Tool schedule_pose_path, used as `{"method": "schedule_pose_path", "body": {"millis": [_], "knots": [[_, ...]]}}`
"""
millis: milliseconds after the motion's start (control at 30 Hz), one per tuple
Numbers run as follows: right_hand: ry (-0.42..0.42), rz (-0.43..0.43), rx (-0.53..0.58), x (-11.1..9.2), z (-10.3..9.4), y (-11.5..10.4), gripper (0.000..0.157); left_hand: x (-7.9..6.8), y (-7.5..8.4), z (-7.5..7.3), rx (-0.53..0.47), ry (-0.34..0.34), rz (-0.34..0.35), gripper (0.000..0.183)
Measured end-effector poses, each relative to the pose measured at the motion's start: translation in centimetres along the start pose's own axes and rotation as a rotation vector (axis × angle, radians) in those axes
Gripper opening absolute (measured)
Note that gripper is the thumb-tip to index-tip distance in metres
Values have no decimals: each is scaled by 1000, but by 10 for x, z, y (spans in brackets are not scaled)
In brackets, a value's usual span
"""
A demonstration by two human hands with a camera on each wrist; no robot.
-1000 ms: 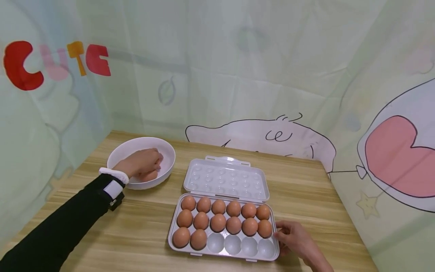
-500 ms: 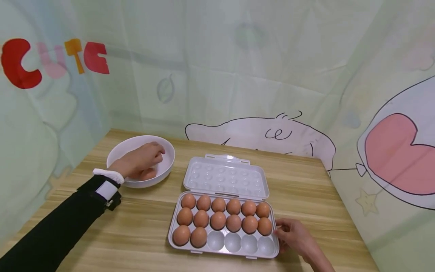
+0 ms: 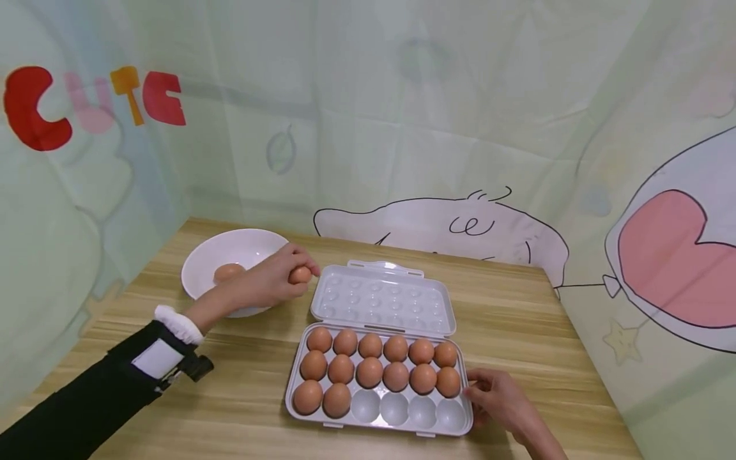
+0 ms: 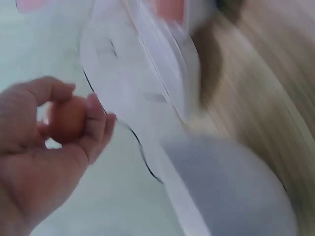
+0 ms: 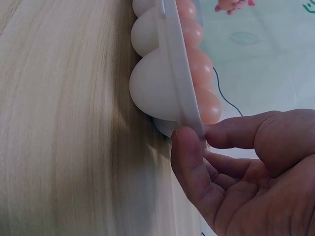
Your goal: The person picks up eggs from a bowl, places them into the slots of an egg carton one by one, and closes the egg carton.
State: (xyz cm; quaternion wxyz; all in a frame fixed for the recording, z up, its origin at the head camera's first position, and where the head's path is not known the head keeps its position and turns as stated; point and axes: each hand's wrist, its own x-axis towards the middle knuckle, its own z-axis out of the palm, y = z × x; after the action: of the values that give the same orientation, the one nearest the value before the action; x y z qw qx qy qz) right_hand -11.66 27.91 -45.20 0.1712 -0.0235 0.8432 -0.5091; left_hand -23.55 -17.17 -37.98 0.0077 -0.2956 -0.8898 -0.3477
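Note:
My left hand grips a brown egg at the right rim of the white bowl. In the left wrist view, curled fingers and thumb surround that egg. Another egg lies inside the bowl, partly behind my forearm. At centre, the white plastic egg box stands with its lid folded back. Eggs fill its two far rows and the two left cups of the near row; several cups there are bare. My right hand pinches the box's right rim between thumb and finger, clearest in the right wrist view.
Everything stands on a wooden table. A printed cloth hangs along its back and sides. The bowl is at the back left, and the folded-back lid lies between the box and the back cloth.
My left hand has come up out of the bowl and moved right to its rim, now with an egg in its fingers. The right hand stays on the box's rim.

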Motion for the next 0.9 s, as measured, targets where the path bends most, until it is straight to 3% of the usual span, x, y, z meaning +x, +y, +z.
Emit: {"method": "schedule_pose_path", "body": {"millis": [167,400,667,900], "knots": [[6,0,-2,1,-1,-1,37,-8,35,22,39,-29,76,27],[11,8,0,1,0,0,36,-22,69,52,2,-155,69,36],[8,-5,2,0,0,1,36,-37,85,93,34,-219,213,24],[-6,-10,13,1,0,3,37,-45,89,118,155,-238,248,18]]}}
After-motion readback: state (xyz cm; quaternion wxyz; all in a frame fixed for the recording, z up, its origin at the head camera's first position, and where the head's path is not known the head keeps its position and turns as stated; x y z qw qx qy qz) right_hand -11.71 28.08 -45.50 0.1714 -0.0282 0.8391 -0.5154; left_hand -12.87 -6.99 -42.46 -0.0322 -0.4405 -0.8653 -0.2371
